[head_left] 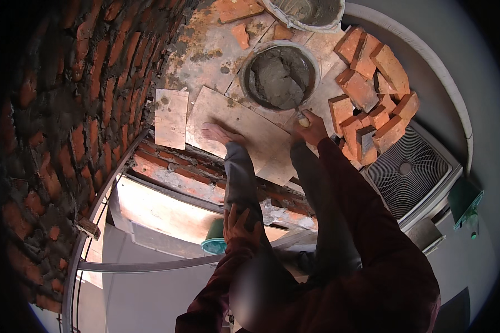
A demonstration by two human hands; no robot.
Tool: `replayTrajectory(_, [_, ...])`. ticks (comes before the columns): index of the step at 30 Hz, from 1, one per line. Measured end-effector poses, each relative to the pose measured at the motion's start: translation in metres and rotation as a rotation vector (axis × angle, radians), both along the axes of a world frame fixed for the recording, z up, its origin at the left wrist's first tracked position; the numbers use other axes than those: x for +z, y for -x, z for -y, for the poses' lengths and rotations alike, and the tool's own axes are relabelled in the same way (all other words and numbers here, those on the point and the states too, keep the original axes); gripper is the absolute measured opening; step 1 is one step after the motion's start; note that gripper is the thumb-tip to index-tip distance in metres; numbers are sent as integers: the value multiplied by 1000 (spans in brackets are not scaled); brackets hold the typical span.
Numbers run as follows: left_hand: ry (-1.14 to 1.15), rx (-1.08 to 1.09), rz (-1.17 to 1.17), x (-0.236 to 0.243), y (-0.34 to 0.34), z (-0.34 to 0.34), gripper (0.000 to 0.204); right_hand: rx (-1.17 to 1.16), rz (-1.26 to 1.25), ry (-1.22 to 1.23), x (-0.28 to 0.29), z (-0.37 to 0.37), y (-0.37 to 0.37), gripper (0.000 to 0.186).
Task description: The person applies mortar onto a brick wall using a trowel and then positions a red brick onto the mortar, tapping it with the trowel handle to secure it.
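My right hand [311, 127] is closed around the handle of a trowel [302, 118]. The blade reaches over the near rim of a round bucket [318, 75] and is hard to tell apart from the grey mortar [278, 77] inside. My left hand [240, 226] lies on my left trouser leg, fingers spread, holding nothing. Below the bucket, my bare left foot [219, 133] rests on a wooden board [255, 125].
A stack of orange bricks [361, 89] stands right of the bucket, beside a fan unit [408, 169]. A second mortar bucket [339, 22] is at the far edge. A brick wall [94, 111] rises on the left. Lower down are a metal rail [150, 267] and a green bucket [213, 244].
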State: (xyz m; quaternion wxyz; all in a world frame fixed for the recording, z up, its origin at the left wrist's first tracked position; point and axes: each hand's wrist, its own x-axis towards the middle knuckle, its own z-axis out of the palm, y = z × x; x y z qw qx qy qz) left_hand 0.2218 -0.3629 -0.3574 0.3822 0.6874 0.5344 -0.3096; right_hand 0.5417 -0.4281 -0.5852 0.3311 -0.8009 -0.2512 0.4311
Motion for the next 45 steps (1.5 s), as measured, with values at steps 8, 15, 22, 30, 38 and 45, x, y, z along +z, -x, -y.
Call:
replayTrajectory(8, [-80,188,86,2,8,5,67,528,21,73,234,-16,-53,28])
replayTrajectory(15, [-67,421,311,26,16,-37,68,1013,143,-76,524,-208,-48,26])
replayTrajectory(22, [-209,720,289,62,102,-47,57,1388,320,-423,707,-419,77,30])
replayTrajectory(30, [-75,1048,276,80,181,-18,54,1315,1146,-741,723,-486,159,35])
replayTrajectory(38, [-40,755,303,26,188,9,51,1172,903,-550,731,-423,172,36])
replayTrajectory(45, [105,995,231,92,134,-103,47,1345,1031,-429,666,-399,200,34])
